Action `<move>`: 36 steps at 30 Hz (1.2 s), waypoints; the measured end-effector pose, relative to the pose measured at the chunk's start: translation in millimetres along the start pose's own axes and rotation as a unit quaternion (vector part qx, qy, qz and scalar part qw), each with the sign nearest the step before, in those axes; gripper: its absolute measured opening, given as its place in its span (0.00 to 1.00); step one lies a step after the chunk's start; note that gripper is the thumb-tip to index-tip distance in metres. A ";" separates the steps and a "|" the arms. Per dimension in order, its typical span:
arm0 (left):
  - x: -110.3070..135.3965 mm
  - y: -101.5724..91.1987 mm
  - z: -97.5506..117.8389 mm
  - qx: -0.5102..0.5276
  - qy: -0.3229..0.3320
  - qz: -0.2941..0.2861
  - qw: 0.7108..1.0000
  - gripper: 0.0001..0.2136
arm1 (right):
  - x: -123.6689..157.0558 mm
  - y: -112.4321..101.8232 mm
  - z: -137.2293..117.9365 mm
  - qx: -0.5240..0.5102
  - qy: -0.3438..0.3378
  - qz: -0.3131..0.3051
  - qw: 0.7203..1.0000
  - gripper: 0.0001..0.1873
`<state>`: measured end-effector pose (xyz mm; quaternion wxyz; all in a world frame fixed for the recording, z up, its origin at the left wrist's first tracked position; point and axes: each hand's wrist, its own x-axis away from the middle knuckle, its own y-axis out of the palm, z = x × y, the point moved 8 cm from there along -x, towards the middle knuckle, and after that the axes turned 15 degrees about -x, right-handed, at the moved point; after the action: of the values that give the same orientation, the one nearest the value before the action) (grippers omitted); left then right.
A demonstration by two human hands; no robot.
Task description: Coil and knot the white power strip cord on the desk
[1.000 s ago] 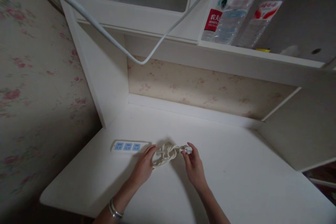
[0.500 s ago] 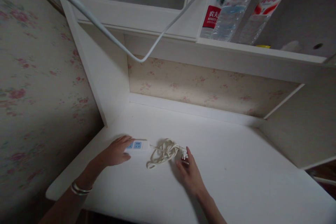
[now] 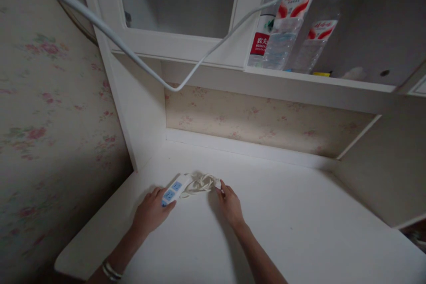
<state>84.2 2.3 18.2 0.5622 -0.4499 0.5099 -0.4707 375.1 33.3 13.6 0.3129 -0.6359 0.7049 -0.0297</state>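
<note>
A white power strip (image 3: 173,189) with blue sockets lies slanted on the white desk (image 3: 299,222). My left hand (image 3: 151,212) rests at its near end, fingers curled onto it. A tangled cream cord (image 3: 199,183) runs from the strip's far end toward the plug (image 3: 217,184). My right hand (image 3: 230,204) lies just right of the coil, its fingertips closed on the plug. A metal bangle (image 3: 111,270) circles my left wrist.
Floral wallpaper covers the left wall (image 3: 49,133) and the back panel. A white shelf (image 3: 316,80) above carries three water bottles (image 3: 282,31). A thick white cable (image 3: 140,60) hangs across the cabinet front. The desk edge runs along the lower left.
The strip has swung from level to slanted, and my left hand has come to its near end. The cord bundle and my right hand have shifted left and farther back.
</note>
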 end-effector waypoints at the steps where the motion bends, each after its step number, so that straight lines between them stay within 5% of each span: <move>1: 0.4 0.6 2.9 -0.011 -0.023 0.011 1.000 0.17 | -6.5 3.3 -1.9 -0.013 -0.003 0.003 1.000 0.23; 5: -5.7 -0.8 15.8 -0.051 -0.066 0.042 0.996 0.19 | -9.0 5.6 -1.4 -0.081 0.012 0.009 0.997 0.28; 9: -27.0 -1.6 18.5 -0.063 -0.090 0.057 0.992 0.21 | 29.2 -3.9 3.0 -0.105 0.042 0.002 0.994 0.23; 15: -75.3 12.4 11.7 0.039 -0.165 0.017 0.985 0.25 | 81.2 -4.0 -24.7 -0.072 -0.002 -0.049 0.996 0.11; 21: -94.2 17.4 11.2 0.058 -0.163 0.014 0.985 0.25 | 71.2 -9.1 -19.5 -0.088 0.007 -0.027 0.996 0.10; 29: -85.9 -2.1 -15.2 -0.125 -0.111 0.077 0.983 0.21 | 71.4 -5.4 -10.3 -0.068 0.017 -0.046 0.996 0.11; 33: -75.7 -12.8 16.2 -0.162 -0.051 0.139 0.976 0.18 | 72.5 -1.2 -12.2 -0.045 0.012 -0.064 0.997 0.11; 36: -76.5 1.7 56.7 -0.128 0.038 0.107 0.985 0.17 | 72.4 -1.2 -15.2 -0.040 0.004 -0.066 0.997 0.11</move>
<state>138.1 79.6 32.2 0.5275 -0.4423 0.6322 -0.3557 369.2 -38.6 -2.8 0.2817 -0.6928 0.6634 -0.0249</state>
